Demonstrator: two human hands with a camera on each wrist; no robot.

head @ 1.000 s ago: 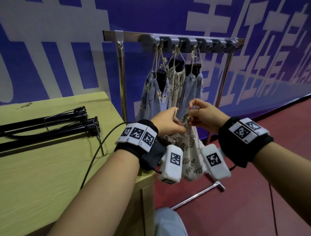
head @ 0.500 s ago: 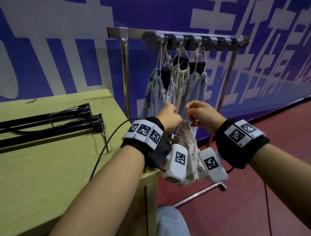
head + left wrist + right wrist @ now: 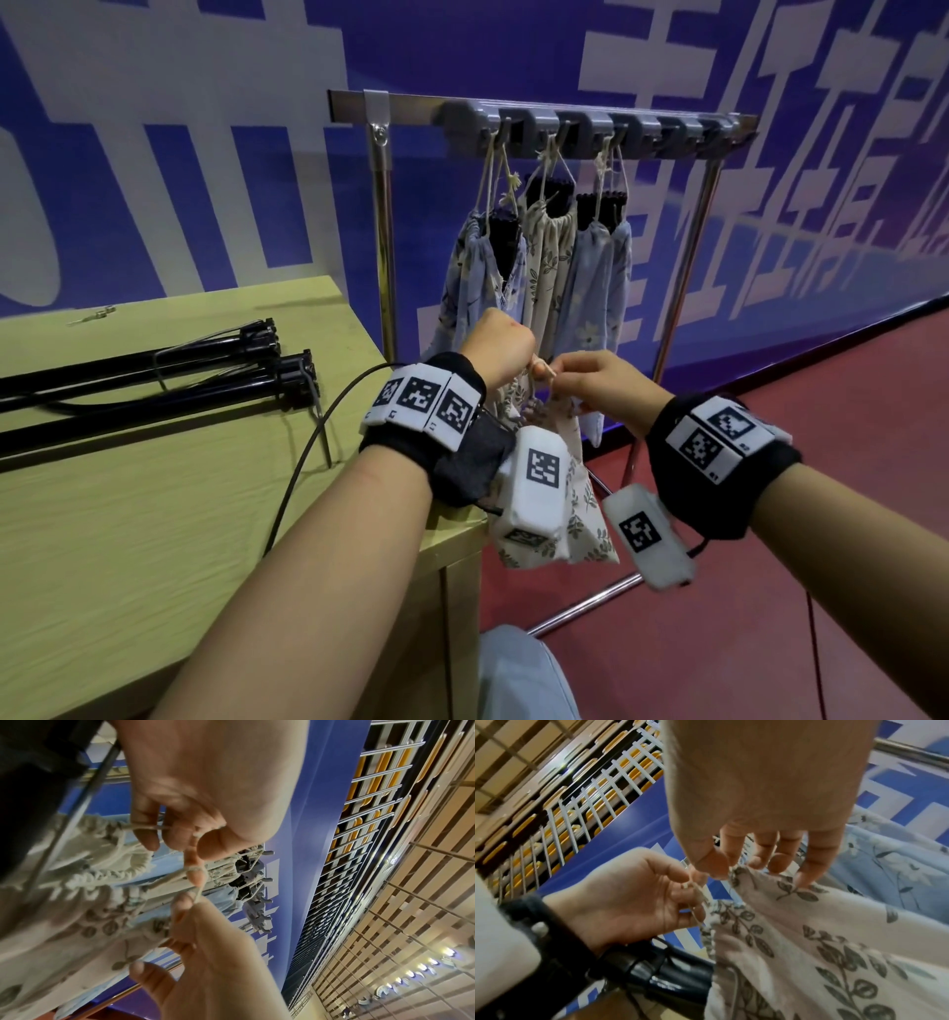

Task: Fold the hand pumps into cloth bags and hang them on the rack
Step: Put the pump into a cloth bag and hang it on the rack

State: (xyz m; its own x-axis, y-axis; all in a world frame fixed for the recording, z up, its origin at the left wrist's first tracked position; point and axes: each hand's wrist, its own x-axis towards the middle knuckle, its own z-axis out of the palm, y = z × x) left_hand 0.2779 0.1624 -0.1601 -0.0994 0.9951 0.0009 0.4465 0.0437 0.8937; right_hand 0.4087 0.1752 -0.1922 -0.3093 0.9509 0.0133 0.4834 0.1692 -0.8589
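A cream leaf-print cloth bag [image 3: 580,514] hangs below my two hands in front of the rack [image 3: 411,105]. My left hand [image 3: 506,354] pinches its beige drawstring [image 3: 195,870] between thumb and fingers [image 3: 185,841]. My right hand [image 3: 601,380] pinches the same cord close by, its other fingers touching the gathered bag mouth [image 3: 744,874]. Whether a pump is inside this bag is hidden. Three filled bags [image 3: 482,288] [image 3: 547,267] [image 3: 598,288] hang from the rack's hooks, black pump tops showing. Two black hand pumps [image 3: 154,375] lie on the table.
The yellow-green table [image 3: 128,514] is at my left, its corner just beside the bag. A black cable [image 3: 308,452] runs across it. The rack's grey hooks [image 3: 683,133] to the right hold nothing. Behind is a blue-and-white wall, below a red floor [image 3: 770,642].
My hands drew slightly apart along the cord, then closed together again at the bag's mouth. The bag still hangs under them. The view has shifted a little.
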